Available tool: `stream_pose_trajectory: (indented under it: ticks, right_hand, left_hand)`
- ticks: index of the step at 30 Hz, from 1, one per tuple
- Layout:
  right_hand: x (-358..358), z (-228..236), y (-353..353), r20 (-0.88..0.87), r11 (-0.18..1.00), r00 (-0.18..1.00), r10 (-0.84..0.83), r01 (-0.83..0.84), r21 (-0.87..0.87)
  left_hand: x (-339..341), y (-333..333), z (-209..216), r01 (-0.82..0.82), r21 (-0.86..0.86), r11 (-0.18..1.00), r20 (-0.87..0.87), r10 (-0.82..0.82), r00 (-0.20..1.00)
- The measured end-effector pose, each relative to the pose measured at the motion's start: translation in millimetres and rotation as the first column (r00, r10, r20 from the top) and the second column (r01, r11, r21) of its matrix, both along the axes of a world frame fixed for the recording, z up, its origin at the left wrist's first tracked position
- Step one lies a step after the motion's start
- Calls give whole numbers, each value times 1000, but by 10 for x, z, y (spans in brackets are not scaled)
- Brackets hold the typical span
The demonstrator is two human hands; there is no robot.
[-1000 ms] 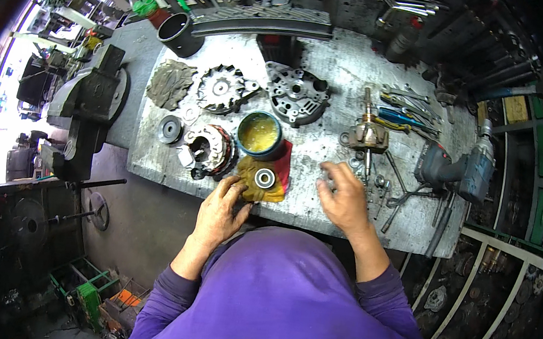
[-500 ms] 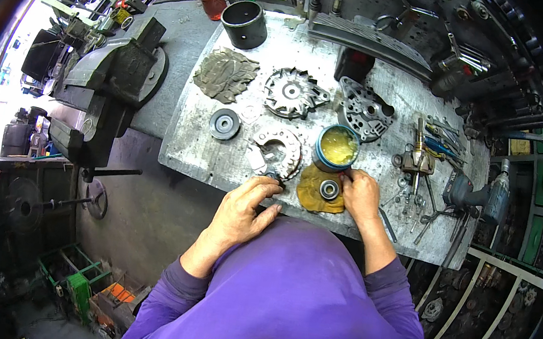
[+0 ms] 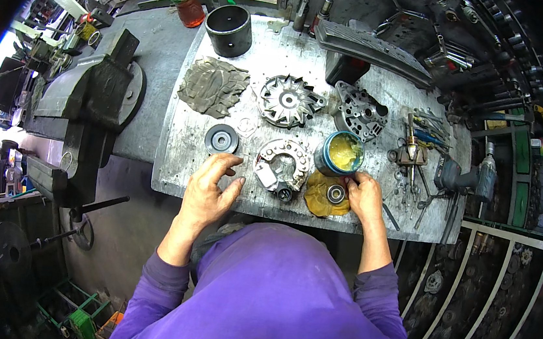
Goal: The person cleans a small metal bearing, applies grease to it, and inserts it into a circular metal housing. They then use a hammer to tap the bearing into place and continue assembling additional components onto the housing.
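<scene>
My left hand [image 3: 210, 186] hovers over the bench's near edge, fingers apart and holding nothing. To its right lies a horseshoe-shaped alternator rectifier [image 3: 298, 157] with a pale connector block. My right hand [image 3: 367, 198] rests with bent fingers at the right edge of a stained yellow cloth [image 3: 317, 188]; what its fingertips grip, if anything, is hidden. On that cloth sits a ball bearing [image 3: 336, 194], close to the fingers. Just behind stands an open blue tub of yellow grease [image 3: 343, 153]. A grooved pulley [image 3: 222, 139] lies beyond my left hand.
Farther back are a finned alternator fan part [image 3: 289, 99], an alternator housing [image 3: 360, 113], grey gloves [image 3: 213, 87] and a dark cylinder [image 3: 228, 31]. A vise [image 3: 86, 96] stands at left. Loose tools and a cordless drill [image 3: 457, 174] lie at right.
My left hand has lifted off the rectifier's near end and moved left, fingers opening. My right hand stays by the cloth. The whole view has shifted slightly.
</scene>
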State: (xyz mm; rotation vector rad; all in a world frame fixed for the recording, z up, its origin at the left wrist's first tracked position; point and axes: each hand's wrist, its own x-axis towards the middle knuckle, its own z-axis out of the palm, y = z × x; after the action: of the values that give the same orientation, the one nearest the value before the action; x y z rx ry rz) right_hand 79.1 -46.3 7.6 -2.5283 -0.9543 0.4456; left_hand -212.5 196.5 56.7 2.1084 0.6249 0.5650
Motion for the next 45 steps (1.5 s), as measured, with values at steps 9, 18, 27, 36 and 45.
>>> stream_pose_trajectory:
  ticks: [9,18,27,36,45]
  right_hand:
    - [12,-138,51,16,991,992,-124,124,47]
    - [25,-150,-31,53,1000,998,20,-21,20]
    - [107,-115,-349,-131,979,984,-118,138,149]
    - [189,-25,-958,-126,958,992,23,14,287]
    - [-229,83,-1079,-155,959,987,-34,76,272]
  left_hand:
    - [246,25,-87,34,3,999,14,-34,999]
    - [326,-218,-173,-67,39,997,15,66,998]
    - [515,-383,-237,-196,132,972,16,196,981]
    - [732,751,57,-407,-430,806,-123,395,911]
    - [1835,2580,-28,-581,-614,535,-351,474,808]
